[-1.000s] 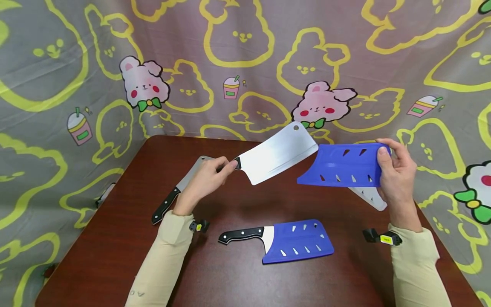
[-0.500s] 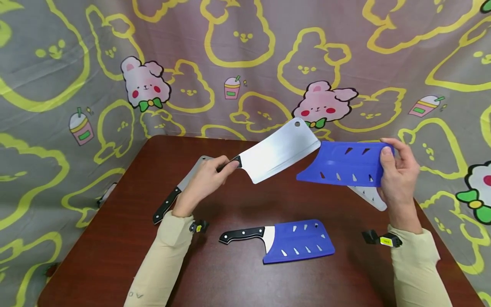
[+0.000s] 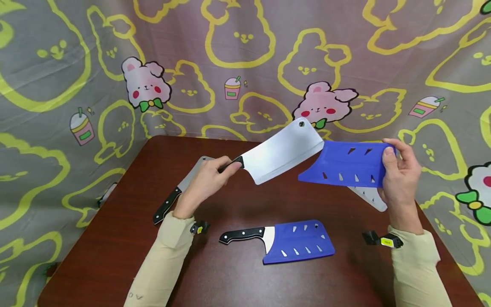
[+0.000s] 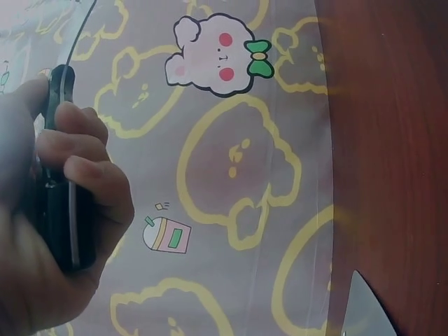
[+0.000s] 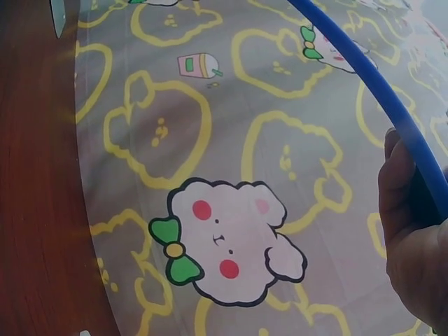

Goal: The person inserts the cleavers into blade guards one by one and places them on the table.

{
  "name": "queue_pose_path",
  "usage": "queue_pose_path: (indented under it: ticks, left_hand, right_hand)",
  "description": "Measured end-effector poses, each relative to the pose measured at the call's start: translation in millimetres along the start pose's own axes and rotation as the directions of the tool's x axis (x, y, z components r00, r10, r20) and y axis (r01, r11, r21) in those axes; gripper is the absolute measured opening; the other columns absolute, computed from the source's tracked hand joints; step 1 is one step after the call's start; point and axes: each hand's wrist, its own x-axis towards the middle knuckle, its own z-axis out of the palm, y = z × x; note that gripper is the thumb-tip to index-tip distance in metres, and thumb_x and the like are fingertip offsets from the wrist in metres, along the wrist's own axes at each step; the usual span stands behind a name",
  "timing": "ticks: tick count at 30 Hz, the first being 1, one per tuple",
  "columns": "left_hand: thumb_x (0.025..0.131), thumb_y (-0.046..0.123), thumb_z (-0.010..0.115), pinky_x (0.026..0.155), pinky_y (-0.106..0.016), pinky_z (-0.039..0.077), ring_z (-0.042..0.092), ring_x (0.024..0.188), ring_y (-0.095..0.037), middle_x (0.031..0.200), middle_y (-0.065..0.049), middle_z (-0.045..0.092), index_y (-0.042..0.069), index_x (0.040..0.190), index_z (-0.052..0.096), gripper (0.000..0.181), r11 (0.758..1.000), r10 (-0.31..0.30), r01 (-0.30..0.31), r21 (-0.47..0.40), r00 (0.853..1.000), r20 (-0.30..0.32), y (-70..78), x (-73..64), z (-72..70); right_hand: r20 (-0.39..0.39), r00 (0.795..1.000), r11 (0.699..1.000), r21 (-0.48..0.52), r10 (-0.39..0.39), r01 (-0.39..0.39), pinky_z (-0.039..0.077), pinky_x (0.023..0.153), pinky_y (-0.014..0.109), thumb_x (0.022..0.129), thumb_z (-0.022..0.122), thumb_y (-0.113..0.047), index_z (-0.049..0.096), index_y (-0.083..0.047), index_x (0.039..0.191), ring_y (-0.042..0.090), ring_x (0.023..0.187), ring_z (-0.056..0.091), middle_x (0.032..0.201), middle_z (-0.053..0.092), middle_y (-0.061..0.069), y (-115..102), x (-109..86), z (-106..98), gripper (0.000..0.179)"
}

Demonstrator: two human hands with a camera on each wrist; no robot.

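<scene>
My left hand (image 3: pixel 207 181) grips the black handle (image 4: pixel 66 224) of a cleaver (image 3: pixel 285 151), its bare steel blade raised above the table and tilted up to the right. Between thumb and fingers, my right hand (image 3: pixel 400 177) holds a blue blade sheath (image 3: pixel 345 164) with small slots by its far end. The blade's tip corner meets or overlaps the sheath's upper left corner in the head view; whether it is inside I cannot tell. Below them a second cleaver lies on the table, its black handle (image 3: pixel 243 233) bare and its blade in another blue sheath (image 3: pixel 303 243).
Behind my left hand lies another cleaver, black handle (image 3: pixel 166 207) toward me, partly hidden. A pale slotted sheath (image 3: pixel 370 197) lies under the held blue one, mostly covered. A patterned curtain (image 3: pixel 245 76) surrounds the dark red table (image 3: pixel 126 243).
The cleaver in my left hand has shifted slightly right. The blue sheath in my right hand has also moved a little right. Everything on the table stays in place.
</scene>
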Motion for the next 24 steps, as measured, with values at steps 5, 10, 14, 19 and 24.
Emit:
queue_pose_path:
  ticks: [5,10,14,19,24]
  left_hand:
    - [0.094,0.051,0.059,0.053,-0.030,0.037,0.047,0.053,-0.017,0.057,0.002,0.047,0.019,0.080,0.061,0.035,1.000,0.028,-0.028,-0.009,0.999,0.026,2.4,-3.0,-3.3]
    - [0.095,0.048,0.060,0.051,-0.027,0.034,0.043,0.052,-0.014,0.058,0.004,0.043,0.020,0.080,0.061,0.031,0.997,0.063,-0.066,0.027,0.993,0.098,6.3,-12.3,-10.2]
    - [0.095,0.046,0.060,0.050,-0.026,0.033,0.039,0.051,-0.012,0.057,0.006,0.039,0.021,0.083,0.062,0.028,0.998,0.049,-0.056,0.031,0.981,0.186,5.0,-20.4,-13.0]
    - [0.095,0.050,0.058,0.053,-0.026,0.034,0.038,0.052,-0.009,0.058,0.007,0.037,0.019,0.088,0.064,0.033,0.998,0.010,-0.030,0.062,0.954,0.298,1.8,-26.0,-15.4]
    - [0.094,0.054,0.056,0.057,-0.028,0.039,0.043,0.052,-0.010,0.058,0.006,0.041,0.020,0.096,0.065,0.036,0.997,-0.013,-0.017,0.078,0.928,0.372,1.2,-29.0,-19.3]
  right_hand:
    - [0.018,0.999,0.998,0.047,-0.035,0.034,0.052,0.045,0.024,0.099,0.051,-0.001,0.054,0.014,0.124,0.017,0.052,0.067,0.068,0.059,0.010,0.6,1.4,-3.4,0.030]
    - [0.050,0.998,0.996,0.081,-0.034,0.030,0.052,0.046,0.025,0.098,0.050,0.004,0.052,0.018,0.124,0.018,0.053,0.069,0.070,0.064,0.012,-0.7,2.1,-5.9,0.030]
    - [0.056,0.998,0.998,0.064,0.013,-0.017,0.053,0.046,0.025,0.097,0.052,0.003,0.052,0.019,0.123,0.018,0.053,0.069,0.069,0.065,0.011,-3.3,4.9,-4.1,0.031]
    - [0.101,0.990,0.995,-0.038,0.098,-0.095,0.051,0.044,0.025,0.098,0.053,-0.002,0.057,0.012,0.124,0.015,0.053,0.069,0.074,0.069,0.006,-6.3,3.9,-2.2,0.030]
    - [0.179,0.977,0.993,-0.016,0.119,-0.118,0.053,0.048,0.026,0.099,0.050,0.000,0.055,0.013,0.125,0.014,0.058,0.071,0.080,0.070,0.006,-5.6,1.7,-0.6,0.030]
